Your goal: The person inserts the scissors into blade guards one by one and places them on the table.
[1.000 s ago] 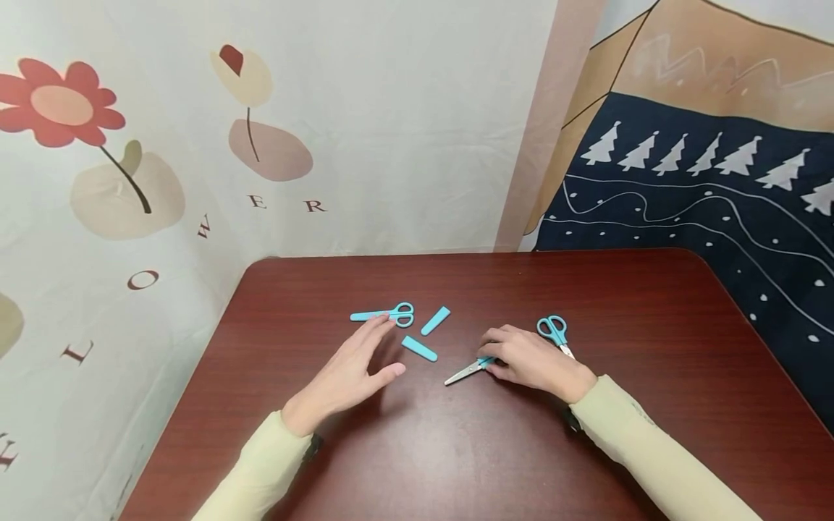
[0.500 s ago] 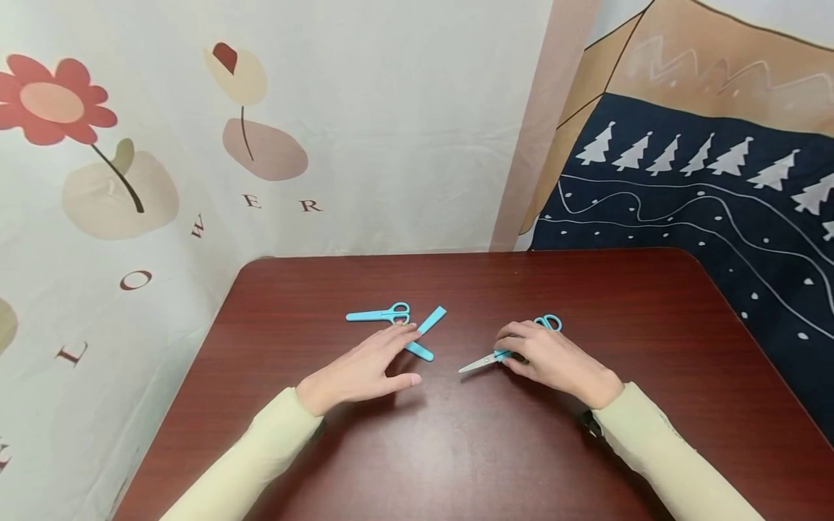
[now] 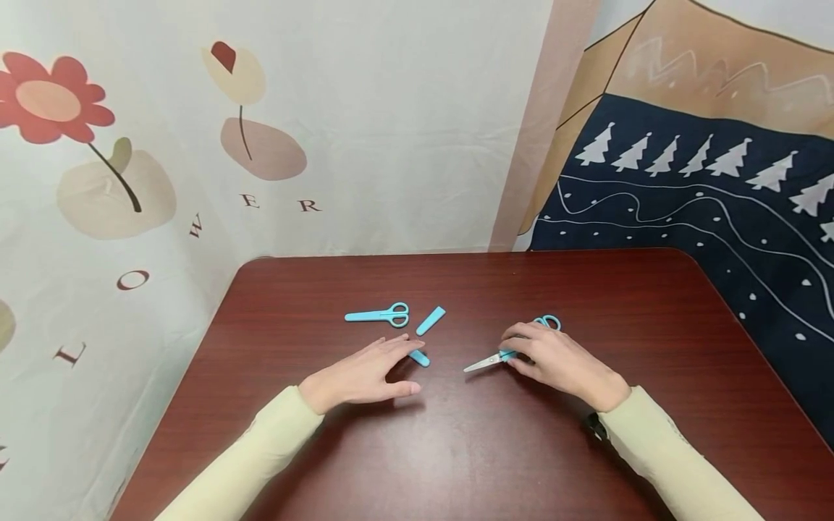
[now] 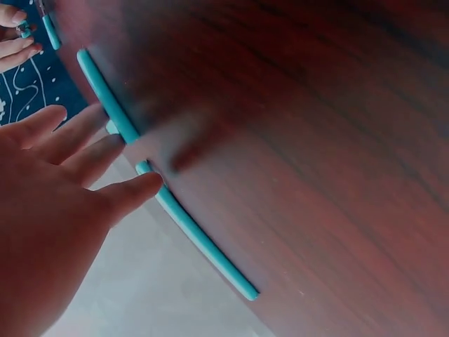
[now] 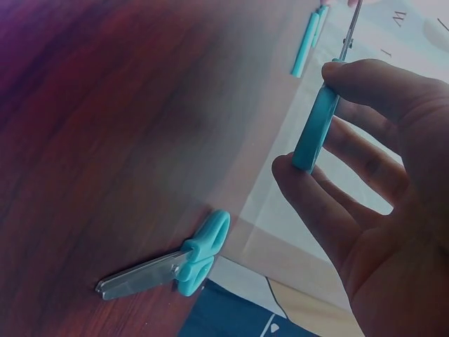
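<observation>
At lower centre, the left hand (image 3: 365, 373) has shifted rightward from the sheathed scissors (image 3: 371, 316) and now overlaps the near blade cover (image 3: 420, 358), hiding one end. Its fingers reach out straight, thumb spread away, with no grip on anything; whether they touch the cover, I cannot tell. Right of centre, the right hand (image 3: 563, 365) pinches the uncovered scissors (image 3: 482, 364) by the handles, blades pointing left, so cover and scissors each have a hand at them. The table (image 3: 417, 463) is glossy, red-brown, wood-grained. Farther up the frame lie the far blade cover (image 3: 431, 320), a flat, tapering turquoise strip, plastic-looking; the sheathed pair, with rounded loops; and loose scissors (image 5: 151, 274), their blades shiny and metallic. Behind, a white printed cloth (image 3: 391, 108) hangs lightly creased.
</observation>
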{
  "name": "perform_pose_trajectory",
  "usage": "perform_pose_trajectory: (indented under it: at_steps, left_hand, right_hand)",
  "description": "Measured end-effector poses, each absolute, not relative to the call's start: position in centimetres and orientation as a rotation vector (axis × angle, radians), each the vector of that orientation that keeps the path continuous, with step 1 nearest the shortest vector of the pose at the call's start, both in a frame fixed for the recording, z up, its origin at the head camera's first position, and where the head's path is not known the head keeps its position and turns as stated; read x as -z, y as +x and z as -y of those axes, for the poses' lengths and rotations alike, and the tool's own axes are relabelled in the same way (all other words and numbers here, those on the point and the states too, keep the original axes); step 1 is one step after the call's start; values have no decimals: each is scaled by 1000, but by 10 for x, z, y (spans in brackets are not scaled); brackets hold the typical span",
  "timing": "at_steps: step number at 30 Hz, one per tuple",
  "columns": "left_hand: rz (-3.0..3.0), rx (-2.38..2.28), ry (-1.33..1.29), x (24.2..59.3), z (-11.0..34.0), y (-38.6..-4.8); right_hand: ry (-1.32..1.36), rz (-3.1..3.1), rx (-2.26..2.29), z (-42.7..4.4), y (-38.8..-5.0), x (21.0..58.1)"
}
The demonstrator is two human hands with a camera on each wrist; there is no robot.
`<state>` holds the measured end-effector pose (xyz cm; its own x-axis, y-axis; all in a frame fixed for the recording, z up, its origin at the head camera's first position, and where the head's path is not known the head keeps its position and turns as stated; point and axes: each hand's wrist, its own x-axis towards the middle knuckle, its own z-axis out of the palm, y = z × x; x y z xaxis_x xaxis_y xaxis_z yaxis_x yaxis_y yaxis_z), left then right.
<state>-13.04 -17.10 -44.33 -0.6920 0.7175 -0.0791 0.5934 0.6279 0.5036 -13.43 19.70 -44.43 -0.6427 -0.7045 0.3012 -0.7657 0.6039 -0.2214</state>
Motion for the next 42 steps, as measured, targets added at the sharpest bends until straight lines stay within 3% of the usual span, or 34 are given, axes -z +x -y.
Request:
perform_pose_trajectory:
  at_steps: [11, 26, 42]
  left_hand:
    - [-2599, -798, 1050, 445, 192, -126]
    - [-2750, -645, 1070, 451, 212, -126]
    - [-3005, -607, 997, 459, 174, -141]
  right_hand:
    - [1216, 2634, -494, -197, -136, 442]
    - [1209, 2621, -486, -196, -135, 441]
    - [1168, 2664, -490, -202, -136, 440]
